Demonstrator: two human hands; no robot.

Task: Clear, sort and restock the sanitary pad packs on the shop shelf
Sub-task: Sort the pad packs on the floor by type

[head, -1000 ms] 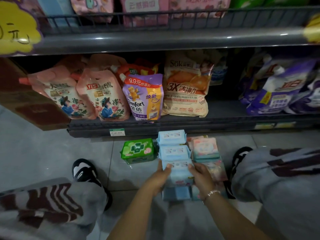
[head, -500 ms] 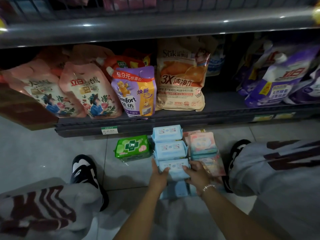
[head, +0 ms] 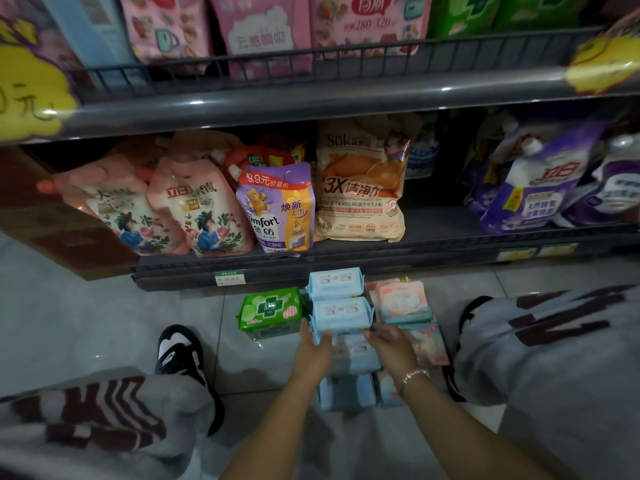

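Observation:
Several light blue pad packs lie in a row on the floor tiles in front of the bottom shelf. My left hand (head: pixel 313 351) and my right hand (head: pixel 391 348) flank the third blue pack (head: pixel 355 353), and their fairly straight fingertips reach the near edge of the second blue pack (head: pixel 341 313). The first blue pack (head: pixel 335 280) lies nearest the shelf. A stack of pink pad packs (head: pixel 403 303) sits just right of the row, and a green pad pack (head: pixel 272 311) just left. More pink pad packs (head: pixel 263 32) stand on the upper shelf behind a wire rail.
The bottom shelf (head: pixel 346 258) holds detergent pouches: peach ones (head: pixel 201 209) at the left, a purple Comfort pouch (head: pixel 277 209), an orange bag (head: pixel 360 181) and purple pouches (head: pixel 533 188) at the right. My knees and black-and-white shoe (head: pixel 180 351) frame the packs. A brown box (head: pixel 52 230) stands far left.
Both hands have slid forward from the sides of the third blue pack toward the second one. The camera has tilted up, so the upper shelf's packs show again.

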